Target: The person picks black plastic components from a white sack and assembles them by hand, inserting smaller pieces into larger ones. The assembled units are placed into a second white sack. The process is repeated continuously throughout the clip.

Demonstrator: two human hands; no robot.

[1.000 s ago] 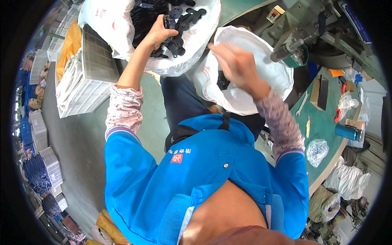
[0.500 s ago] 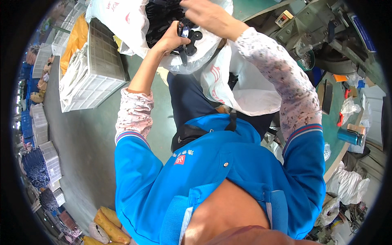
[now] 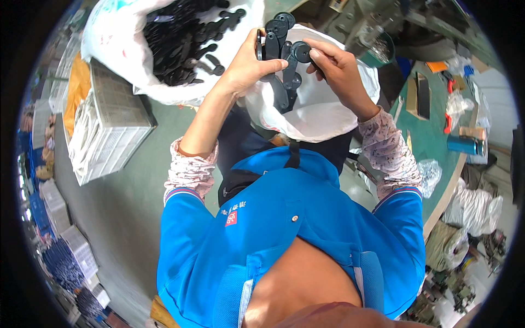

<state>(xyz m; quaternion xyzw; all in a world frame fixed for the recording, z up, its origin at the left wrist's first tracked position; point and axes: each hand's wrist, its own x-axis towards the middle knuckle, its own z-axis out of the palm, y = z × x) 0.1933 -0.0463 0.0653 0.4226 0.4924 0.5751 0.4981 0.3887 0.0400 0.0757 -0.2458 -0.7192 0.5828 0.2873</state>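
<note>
While both our forearms reach out over our lap, our left hand (image 3: pixel 244 70) grips a bunch of black disc-ended plastic links (image 3: pixel 272 49), thumb pressed across them, and our right hand (image 3: pixel 340 68) pinches the round end of one link (image 3: pixel 301 51) between thumb and fingers. The bunch is above the smaller white bag (image 3: pixel 322 123), just in front of us. Half a second ago both hands were over the larger white bag (image 3: pixel 112 49); now they have come across and meet at the bunch, which we take to mean the handling has passed from the heap to single pieces, though we cannot tell whether the pinched link is free of the others. Farther left, a pile of loose black links (image 3: pixel 169 49) lies in the larger bag, near a white plastic crate (image 3: pixel 117 134). Off to the right, a green table (image 3: pixel 430 145) carries a blue bottle (image 3: pixel 461 144).
</note>
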